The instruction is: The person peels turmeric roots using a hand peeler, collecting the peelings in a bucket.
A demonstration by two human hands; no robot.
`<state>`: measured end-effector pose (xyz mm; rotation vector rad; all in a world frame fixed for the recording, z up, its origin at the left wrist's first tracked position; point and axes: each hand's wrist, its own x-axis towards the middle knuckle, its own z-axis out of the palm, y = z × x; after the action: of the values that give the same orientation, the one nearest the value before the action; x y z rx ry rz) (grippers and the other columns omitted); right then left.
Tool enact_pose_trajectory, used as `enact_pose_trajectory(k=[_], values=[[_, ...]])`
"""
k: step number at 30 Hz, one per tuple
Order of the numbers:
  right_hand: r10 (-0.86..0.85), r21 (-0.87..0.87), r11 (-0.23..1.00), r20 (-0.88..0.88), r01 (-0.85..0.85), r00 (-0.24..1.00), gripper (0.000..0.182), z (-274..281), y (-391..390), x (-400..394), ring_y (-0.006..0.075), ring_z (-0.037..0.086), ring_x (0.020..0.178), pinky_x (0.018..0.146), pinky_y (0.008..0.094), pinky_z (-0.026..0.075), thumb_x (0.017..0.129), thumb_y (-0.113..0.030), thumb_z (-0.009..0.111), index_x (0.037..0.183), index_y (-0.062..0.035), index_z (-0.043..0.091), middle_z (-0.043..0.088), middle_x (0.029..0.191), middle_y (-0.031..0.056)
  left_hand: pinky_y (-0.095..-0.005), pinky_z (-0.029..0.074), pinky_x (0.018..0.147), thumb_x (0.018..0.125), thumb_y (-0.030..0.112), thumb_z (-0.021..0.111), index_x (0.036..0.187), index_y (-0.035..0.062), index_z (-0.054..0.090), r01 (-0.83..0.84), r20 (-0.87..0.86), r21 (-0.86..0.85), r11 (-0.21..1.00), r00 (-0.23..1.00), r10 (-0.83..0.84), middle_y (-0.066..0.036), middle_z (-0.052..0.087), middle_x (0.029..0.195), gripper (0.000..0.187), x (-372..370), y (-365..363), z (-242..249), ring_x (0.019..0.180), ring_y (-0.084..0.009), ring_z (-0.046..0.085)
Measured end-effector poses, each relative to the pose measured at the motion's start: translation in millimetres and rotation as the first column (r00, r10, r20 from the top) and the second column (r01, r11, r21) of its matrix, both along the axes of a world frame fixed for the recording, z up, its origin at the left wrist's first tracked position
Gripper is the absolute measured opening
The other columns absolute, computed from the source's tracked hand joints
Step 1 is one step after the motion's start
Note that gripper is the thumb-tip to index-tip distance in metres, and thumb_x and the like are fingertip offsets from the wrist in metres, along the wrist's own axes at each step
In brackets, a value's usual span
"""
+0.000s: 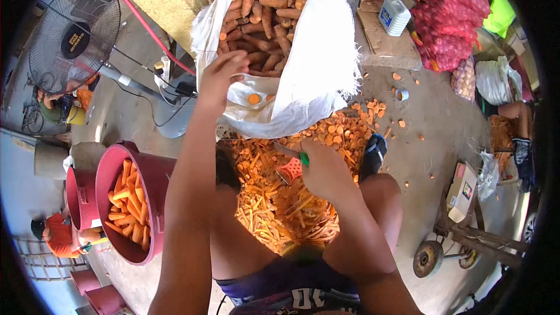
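Note:
My left hand is raised at the mouth of a white woven sack, its fingers reaching out and seemingly holding nothing. Unpeeled carrots fill the sack's opening, just beyond those fingers. A cut carrot piece lies on a fold of the sack. Lower down, my right hand is closed round a green-handled knife, whose blade points left. An orange-red tool with holes, like a peeler head, shows against the same hand; its handle is hidden. Carrot peelings and cut ends are heaped below.
On the left stands a red tub of peeled carrots, near a black fan. Red net sacks and a white jug sit at upper right, a cart at lower right. Another person works far left.

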<state>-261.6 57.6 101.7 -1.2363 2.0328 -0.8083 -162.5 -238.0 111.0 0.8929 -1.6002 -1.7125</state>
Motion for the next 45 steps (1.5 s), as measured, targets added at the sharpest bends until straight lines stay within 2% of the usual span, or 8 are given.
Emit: enact_pose_trajectory(k=[5,9,18,24,29,39,42,45], values=[[0.022,0.084,0.996,-0.035,-0.019,0.999,0.021,-8.6,-7.6,-27.9,0.0435,0.069,0.101,0.084,0.0555,0.052,0.092,-0.011,0.06,0.113,-0.0075,0.061,0.072,0.103,0.0209,-0.044,0.049,0.108,0.096,0.018,0.064,0.13,0.0094,0.073,0.35,0.558,-0.83,0.435,0.556,0.617,-0.012,0.075,0.127,0.036,-75.2,-99.4,-110.3,0.118,-0.029,0.069],[-0.015,0.031,0.999,-0.091,0.018,0.996,0.019,-23.0,-10.8,-50.3,0.0434,0.07,0.098,0.083,0.0552,0.052,0.093,-0.011,0.059,0.111,-0.008,0.06,0.072,0.1,0.0205,-0.0484,0.051,0.106,0.099,0.024,0.058,0.14,0.0113,0.067,0.595,0.851,-0.487,0.639,0.157,0.502,-0.019,0.072,0.131,0.043,-95.7,-79.8,-97.1,0.122,-0.0384,0.067],[-0.023,-0.093,0.996,-0.102,0.013,0.995,0.025,-22.7,-1.1,-37.6,0.044,0.07,0.096,0.081,0.0566,0.053,0.092,-0.009,0.056,0.116,-0.0096,0.063,0.072,0.096,0.021,-0.0259,0.056,0.089,0.093,0.005,0.076,0.136,-0.0069,0.063,0.064,0.289,-0.491,0.869,0.953,0.093,-0.015,0.074,0.121,0.046,-29.2,-56.3,-19.8,0.108,-0.0153,0.072],[0.009,-0.088,0.996,-0.09,-0.017,0.996,0.021,-6.2,24.7,7.4,0.0461,0.068,0.092,0.079,0.053,0.053,0.094,-0.01,0.063,0.115,-0.0055,0.065,0.071,0.095,0.0246,-0.0301,0.054,0.085,0.103,0.024,0.069,0.118,0.0069,0.063,-0.176,-0.341,-0.041,0.984,0.928,0.152,-0.002,0.069,0.098,0.023,92.5,33.0,94.9,0.093,-0.0168,0.068],[-0.024,-0.15,0.989,-0.047,0.016,0.999,0.026,-2.4,26.0,47.4,0.047,0.068,0.096,0.082,0.052,0.054,0.095,-0.016,0.065,0.119,-0.006,0.066,0.071,0.099,0.0253,-0.0285,0.047,0.059,0.1,0.038,0.075,0.125,-0.0005,0.064,-0.022,0.011,0.173,0.985,1.0,0.02,-0.003,0.066,0.081,0.047,131.9,192.8,29.1,0.068,-0.0117,0.062],[0.209,0.075,0.977,-0.208,-0.198,0.956,0.037,-72.3,29.6,70.6,0.044,0.069,0.109,0.092,0.0516,0.054,0.09,-0.018,0.067,0.126,-0.0078,0.066,0.073,0.112,0.0238,-0.0261,0.045,0.061,0.097,0.032,0.077,0.103,-0.0001,0.069,0.077,0.316,-0.517,0.853,0.943,0.106,-0.002,0.067,0.081,0.033,164.5,263.8,-40.8,0.069,-0.009,0.057],[0.263,0.212,0.951,-0.165,-0.226,0.951,0.037,-81.2,37.3,56.2,0.0397,0.071,0.103,0.089,0.0483,0.056,0.089,-0.015,0.07,0.126,-0.0077,0.067,0.074,0.11,0.0209,-0.0254,0.046,0.061,0.096,0.03,0.077,0.11,0.0018,0.069,0.251,0.014,-0.325,0.912,0.965,-0.261,-0.003,0.068,0.087,0.033,163.7,256.2,-32.4,0.07,-0.0082,0.059],[0.196,0.106,0.974,0.062,-0.202,0.979,0.037,-27.6,51.7,62.5,0.0342,0.072,0.1,0.088,0.0437,0.056,0.088,-0.016,0.076,0.124,-0.009,0.068,0.075,0.109,0.0173,-0.0226,0.046,0.068,0.106,0.03,0.064,0.123,0.0059,0.07,-0.149,-0.156,0.271,0.951,0.968,0.196,0.005,0.066,0.091,0.03,152.3,250.7,-28.3,0.078,-0.005,0.058]])
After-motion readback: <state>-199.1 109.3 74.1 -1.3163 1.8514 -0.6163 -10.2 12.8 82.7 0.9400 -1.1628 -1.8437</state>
